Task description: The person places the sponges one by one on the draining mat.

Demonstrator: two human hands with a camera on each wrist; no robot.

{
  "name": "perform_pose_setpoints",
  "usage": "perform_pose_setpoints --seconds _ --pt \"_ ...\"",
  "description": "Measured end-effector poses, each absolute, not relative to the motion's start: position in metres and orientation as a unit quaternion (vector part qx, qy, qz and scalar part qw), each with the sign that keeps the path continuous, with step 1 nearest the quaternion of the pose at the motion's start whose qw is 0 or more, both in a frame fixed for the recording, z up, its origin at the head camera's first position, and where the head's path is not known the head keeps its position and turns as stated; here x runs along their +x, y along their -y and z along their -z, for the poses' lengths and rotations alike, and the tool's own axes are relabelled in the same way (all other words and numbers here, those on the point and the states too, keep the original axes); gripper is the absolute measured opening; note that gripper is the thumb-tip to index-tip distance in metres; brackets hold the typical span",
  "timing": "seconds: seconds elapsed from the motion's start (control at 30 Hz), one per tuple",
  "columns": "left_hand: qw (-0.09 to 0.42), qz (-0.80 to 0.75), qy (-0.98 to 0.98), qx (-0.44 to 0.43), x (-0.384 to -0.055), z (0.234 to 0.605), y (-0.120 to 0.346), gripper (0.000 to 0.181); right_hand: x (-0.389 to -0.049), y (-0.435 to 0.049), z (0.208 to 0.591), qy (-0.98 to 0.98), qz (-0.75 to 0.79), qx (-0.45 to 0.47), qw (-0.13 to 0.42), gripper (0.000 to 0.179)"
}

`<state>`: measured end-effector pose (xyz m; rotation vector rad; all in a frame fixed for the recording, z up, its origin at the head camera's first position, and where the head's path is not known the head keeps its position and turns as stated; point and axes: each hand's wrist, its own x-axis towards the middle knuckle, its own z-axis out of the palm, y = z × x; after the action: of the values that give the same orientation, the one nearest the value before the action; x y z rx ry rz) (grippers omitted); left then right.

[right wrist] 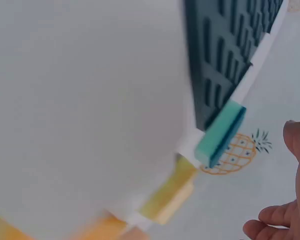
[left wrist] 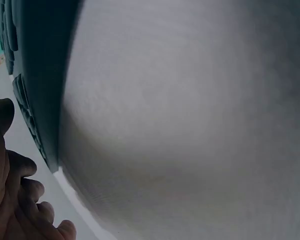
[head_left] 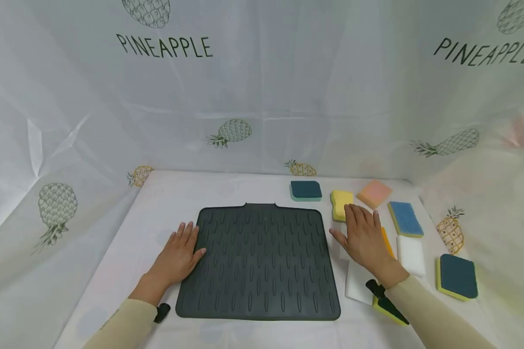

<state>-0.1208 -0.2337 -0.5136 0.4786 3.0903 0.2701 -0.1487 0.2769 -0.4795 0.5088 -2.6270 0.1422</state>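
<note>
A dark grey ridged mat [head_left: 264,261] lies flat in the middle of the white table. My left hand [head_left: 176,254] is at the mat's left edge with fingers extended, and its thumb reaches over that edge. In the left wrist view the left hand [left wrist: 20,200] shows beside the mat's side [left wrist: 45,85]. To the right of the mat is my right hand [head_left: 367,240], fingers straight and holding nothing, above several sponges. Just beyond its fingertips sits a yellow sponge [head_left: 341,203]. Part of an orange item [head_left: 387,242] is hidden under the right hand.
Around the right side lie a teal sponge [head_left: 305,191], a pink sponge [head_left: 374,194], a blue sponge [head_left: 405,219], a white sponge [head_left: 411,256] and a dark green-and-yellow sponge [head_left: 457,276]. Another green-and-yellow sponge [head_left: 390,310] is partly behind the right forearm. A pineapple-print sheet [head_left: 266,97] hangs behind.
</note>
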Motion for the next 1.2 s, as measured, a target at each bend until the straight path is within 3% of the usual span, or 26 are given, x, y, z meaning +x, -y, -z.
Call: perform_pose_setpoints --seconds 0.1,0.4,0.73,1.2 --pt "0.015 -0.088 -0.984 0.157 -0.120 0.515 0.235 0.075 -0.164 -0.276 0.470 0.946 -0.044 0.196 0.253 0.078" --pt "0.029 -0.088 -0.980 0.175 -0.122 0.522 0.239 0.075 -0.219 -0.243 0.463 0.957 -0.028 0.135 0.256 0.065" --pt "0.031 -0.102 -0.977 0.187 -0.123 0.525 0.240 0.075 -0.265 -0.195 0.476 0.998 -0.001 0.014 0.059 0.079" --pt "0.029 -0.098 -0.977 0.184 -0.123 0.523 0.243 0.075 -0.281 -0.176 0.495 0.999 -0.014 -0.017 0.026 0.102"
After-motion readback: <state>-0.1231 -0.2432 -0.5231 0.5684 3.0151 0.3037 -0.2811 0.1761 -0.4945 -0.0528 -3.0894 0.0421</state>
